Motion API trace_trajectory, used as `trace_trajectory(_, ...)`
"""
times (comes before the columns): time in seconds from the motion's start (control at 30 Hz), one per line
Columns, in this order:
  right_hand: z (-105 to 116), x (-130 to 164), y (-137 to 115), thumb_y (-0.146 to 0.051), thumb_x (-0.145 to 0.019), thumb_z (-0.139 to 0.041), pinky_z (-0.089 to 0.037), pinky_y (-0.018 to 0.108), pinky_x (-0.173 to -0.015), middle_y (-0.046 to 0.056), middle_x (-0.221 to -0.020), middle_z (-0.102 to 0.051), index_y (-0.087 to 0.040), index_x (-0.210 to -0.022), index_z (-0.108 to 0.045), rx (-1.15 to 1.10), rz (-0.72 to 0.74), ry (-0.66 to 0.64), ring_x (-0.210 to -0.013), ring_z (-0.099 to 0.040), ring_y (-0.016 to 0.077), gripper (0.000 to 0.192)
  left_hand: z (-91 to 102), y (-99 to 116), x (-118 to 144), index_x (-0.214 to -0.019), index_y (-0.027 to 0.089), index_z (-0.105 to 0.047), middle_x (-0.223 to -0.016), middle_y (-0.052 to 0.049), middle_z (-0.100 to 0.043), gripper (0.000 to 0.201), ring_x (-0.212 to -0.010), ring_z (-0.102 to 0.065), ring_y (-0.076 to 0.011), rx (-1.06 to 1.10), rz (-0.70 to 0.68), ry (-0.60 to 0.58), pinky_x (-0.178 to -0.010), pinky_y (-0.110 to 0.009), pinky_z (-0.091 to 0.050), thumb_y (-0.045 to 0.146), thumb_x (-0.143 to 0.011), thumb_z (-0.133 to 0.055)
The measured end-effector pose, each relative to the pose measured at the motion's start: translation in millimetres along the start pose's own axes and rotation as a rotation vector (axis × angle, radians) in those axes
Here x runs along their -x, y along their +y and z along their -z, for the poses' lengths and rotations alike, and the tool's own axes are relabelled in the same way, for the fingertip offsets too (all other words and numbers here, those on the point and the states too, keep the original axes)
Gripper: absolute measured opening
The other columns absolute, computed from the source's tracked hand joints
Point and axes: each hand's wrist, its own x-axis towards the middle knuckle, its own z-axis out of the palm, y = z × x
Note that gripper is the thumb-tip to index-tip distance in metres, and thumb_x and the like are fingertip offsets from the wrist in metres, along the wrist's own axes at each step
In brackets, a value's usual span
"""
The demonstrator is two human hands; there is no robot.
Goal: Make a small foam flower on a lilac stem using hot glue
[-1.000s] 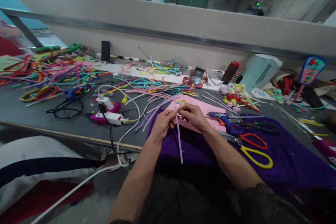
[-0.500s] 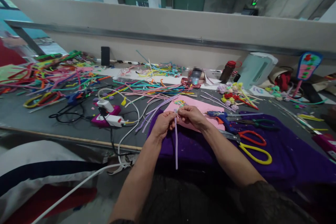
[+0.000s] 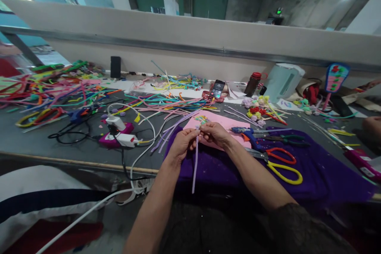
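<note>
A lilac pipe cleaner (image 3: 195,170) hangs down from between my hands, its upper end hidden by the fingers. My left hand (image 3: 183,141) pinches it near the top. My right hand (image 3: 216,133) meets the left at the fingertips, also pinched at that upper end. Just beyond the fingers, small yellow, teal and pink pieces (image 3: 201,119) show over a pink sheet (image 3: 229,121). Right of my hands lie a blue glue gun (image 3: 250,135), dark-handled pliers (image 3: 288,139) and scissors with red and yellow handles (image 3: 284,172), on a purple cloth (image 3: 324,174).
Loose pipe cleaners (image 3: 160,105) spread over the dark table. A power strip (image 3: 126,133) with cables sits at left. Behind are a phone (image 3: 218,88), a red-capped bottle (image 3: 253,84) and fuzzy flowers (image 3: 256,113). Another person's hand (image 3: 372,125) shows at the right edge.
The free end of the lilac pipe cleaner has swung a little left. Both hands keep their pinch. The whole view has shifted slightly, and another person's hand shows more at the right edge.
</note>
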Motion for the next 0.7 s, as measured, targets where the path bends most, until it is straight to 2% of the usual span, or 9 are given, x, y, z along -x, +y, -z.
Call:
trace_trajectory(0.17,-0.6,-2.5,3.6,-0.038,-0.063,-0.065,-0.019,0.016,-0.032,-0.006,-0.042,-0.048,-0.014,-0.062,-0.053,0.012,0.022,0.093,-0.032,-0.033,0.0028,0.027,0.2,-0.5,-1.1,-0.065,0.013,-0.056,-0.048,0.002,-0.053,0.026,-0.033,-0.039,-0.0027,0.001,0.015,0.0,-0.031,-0.014,-0.024,0.038,-0.067,-0.062)
trace_trajectory(0.4,5.1,-0.5,-1.8,-0.04,-0.063,-0.065,-0.018,0.016,-0.033,-0.005,-0.044,-0.049,-0.013,-0.066,-0.055,0.027,0.022,0.071,-0.034,-0.035,0.0033,0.028,0.4,-0.3,-1.1,-0.071,0.011,-0.058,-0.055,0.0,-0.058,0.03,-0.033,-0.039,-0.0022,0.016,0.053,0.031,-0.03,-0.014,-0.023,0.041,-0.065,-0.064)
trace_trajectory(0.53,7.5,-0.4,-1.9,-0.042,-0.063,-0.064,-0.019,0.017,-0.033,-0.005,-0.044,-0.048,-0.013,-0.068,-0.056,0.075,0.019,0.063,-0.034,-0.033,0.0033,0.03,1.6,-1.6,-2.0,-0.07,0.011,-0.058,-0.049,0.002,-0.054,0.031,-0.032,-0.039,-0.0022,0.031,0.064,0.031,-0.03,-0.014,-0.024,0.041,-0.064,-0.065)
trace_trajectory(0.7,6.7,-1.7,3.1,-0.041,-0.067,-0.061,-0.023,0.017,-0.035,-0.005,-0.045,-0.048,-0.013,-0.064,-0.056,0.171,0.11,0.068,-0.035,-0.036,0.0036,0.028,2.4,-2.4,-2.7,-0.075,0.012,-0.059,-0.058,0.0,-0.06,0.031,-0.034,-0.042,-0.0023,0.061,0.055,0.035,-0.03,-0.014,-0.024,0.04,-0.064,-0.065)
